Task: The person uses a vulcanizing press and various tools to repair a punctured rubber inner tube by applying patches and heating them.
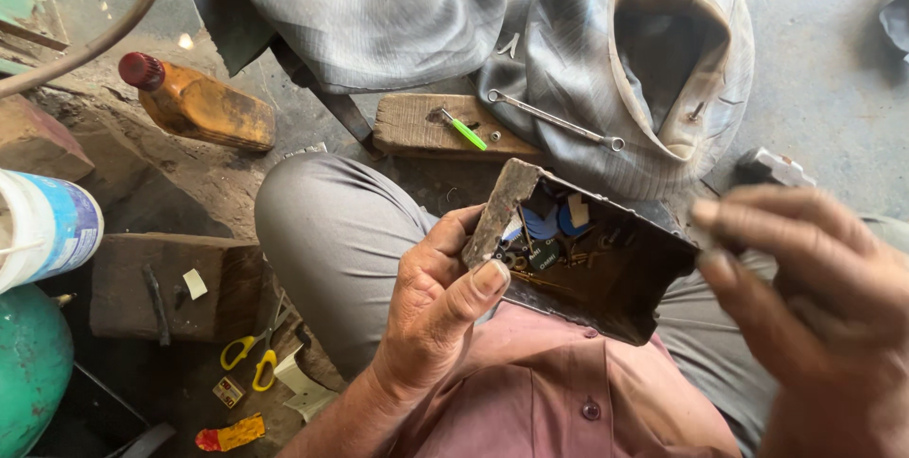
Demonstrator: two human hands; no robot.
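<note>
Left hand [437, 302] has a closed grip on the near-left end of a rusty metal tin [578, 264], thumb pressed on the rim, fingers behind. Tin sits over the person's lap, tilted with its open side towards the camera. Inside: small parts [549, 235], blue pieces and dark bits, bunched at the far-left corner.

Right hand [805, 287] is just beside the tin's right end, close to the lens and blurred. Fingers look curled with nothing obviously in them, but the view is too soft to tell whether the grip is open or pinching something small.

Risks, as a judgement:
- Tin is tilted and held by one end only. More tilt and the loose parts slide out onto the lap or floor.
- Rim looks ragged and rusty. A slip of the thumb could cut.

Around, on the floor:
- Inner tube [606, 60] draped across the far side.
- Spanner [554, 120] and green-handled tool [464, 131] on a wooden block [417, 126].
- Orange bottle [199, 103] lying far left.
- Yellow scissors [251, 354] near left, beside another wooden block [175, 287].
- Green cylinder [28, 363] at the left edge.

The person's knee [331, 231] sits between the hands and the floor tools.
</note>
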